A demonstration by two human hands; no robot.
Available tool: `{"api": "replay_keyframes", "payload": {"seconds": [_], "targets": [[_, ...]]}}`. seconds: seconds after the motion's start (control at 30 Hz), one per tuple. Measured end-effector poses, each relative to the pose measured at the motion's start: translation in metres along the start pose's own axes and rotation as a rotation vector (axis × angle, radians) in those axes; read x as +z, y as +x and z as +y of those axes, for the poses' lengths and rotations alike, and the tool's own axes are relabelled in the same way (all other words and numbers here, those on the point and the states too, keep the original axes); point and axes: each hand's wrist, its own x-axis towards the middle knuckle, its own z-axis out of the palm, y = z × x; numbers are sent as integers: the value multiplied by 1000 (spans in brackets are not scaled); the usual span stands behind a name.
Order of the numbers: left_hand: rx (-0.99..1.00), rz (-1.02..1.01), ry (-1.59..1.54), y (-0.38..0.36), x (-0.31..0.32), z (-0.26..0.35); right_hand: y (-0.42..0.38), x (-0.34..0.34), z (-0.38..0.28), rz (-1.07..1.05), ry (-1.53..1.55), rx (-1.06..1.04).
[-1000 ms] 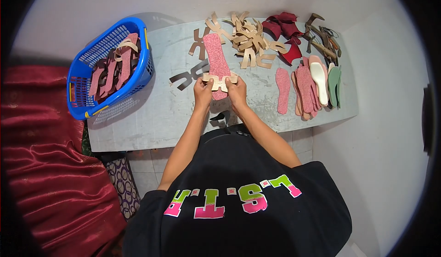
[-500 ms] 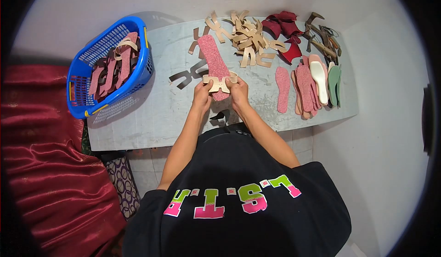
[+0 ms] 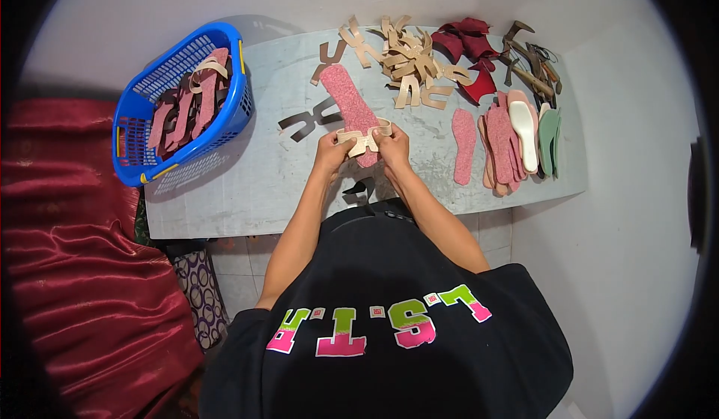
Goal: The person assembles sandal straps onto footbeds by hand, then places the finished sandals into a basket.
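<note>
My left hand point(image 3: 331, 154) and my right hand point(image 3: 392, 149) are closed on the two sides of a beige sandal strap point(image 3: 365, 143). Both thumbs press on top of it, while the other fingers are mostly hidden underneath. The strap wraps around the lower part of a speckled pink insole point(image 3: 348, 97), which tilts up to the left above the table. A little left of the insole lie dark strap pieces point(image 3: 299, 125). Near my waist, at the table's front, there is a black strap piece point(image 3: 361, 188).
A blue basket point(image 3: 238, 104) at the left holds strapped pink soles. At the back lie beige straps point(image 3: 412, 67), dark red pieces point(image 3: 475, 86) and a hammer point(image 3: 517, 29) among other tools. Pink insoles point(image 3: 498, 142), white ones and green soles point(image 3: 549, 138) are stacked at the right.
The insole and strap have shifted slightly right and down, and the insole leans a bit more to the left. Both hands keep their hold; the whole view has moved slightly.
</note>
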Motion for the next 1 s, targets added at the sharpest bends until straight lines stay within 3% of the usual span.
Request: {"api": "replay_keyframes", "payload": {"seconds": [0.4,0.5,0.57,0.67,0.83,1.0], "targets": [[112,233,206,-2,13,-23,-11,-4,-9,-54,-77,14],[74,189,66,-11,19,-19,-12,-9,-14,-67,-179,22],[136,106,-339,-19,25,-19,-7,-12,-5,-83,-122,-4],[106,112,-436,-26,25,-26,-14,-14,-10,-114,-140,41],[253,345,-178,-40,18,-32,-25,-6,-5,-225,-88,60],[320,382,-22,-51,-4,-22,-31,16,3,-263,-116,102]]}}
